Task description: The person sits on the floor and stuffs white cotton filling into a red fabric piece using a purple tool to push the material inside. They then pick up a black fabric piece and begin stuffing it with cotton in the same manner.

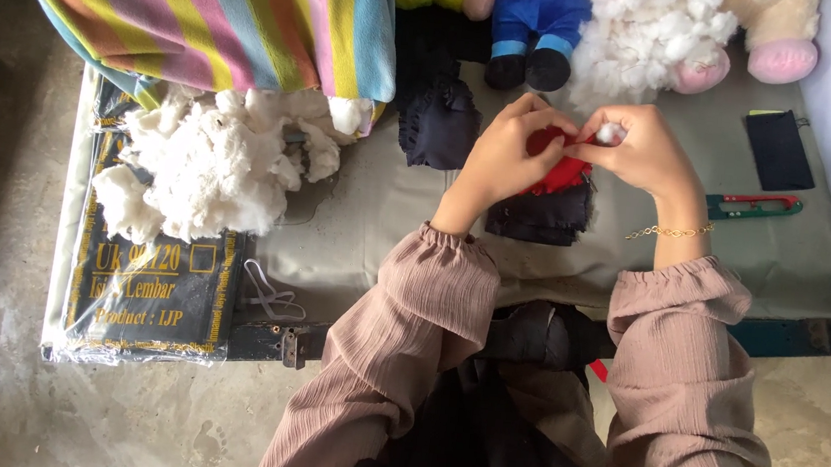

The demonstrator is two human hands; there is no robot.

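Fingertips of both hands meet just right of the frame's centre, in its upper half, pinched together around a small red fabric piece (556, 168) and a little tuft of white stuffing fibre (609, 133). The left hand (503, 151) curls over the red piece from the left, fingers closed on its edge; the right hand (648, 149) holds the tuft between thumb and forefinger, tips pressed together, right against the red cloth. How the cloth is folded under the fingers cannot be told.

Judging by its look, the red piece is light, limp and soft, so it should give wherever it is pressed; a hold at its rim or seam seems the surest. The fibre tuft looks nearly weightless and loose, likely to shed or pull apart, and wants a gentle pinch.

Under the hands lies a dark folded cloth (540, 217) on the grey table cover (377, 210). A gold chain bracelet (671, 231) circles the right wrist. Right of it rest red-and-green thread snips (754, 204) and a flat dark pouch (779, 150). A big heap of white stuffing (211, 161) sits at the left, under a striped pastel cloth (224, 11). Plush toys (539, 24) line the top edge.
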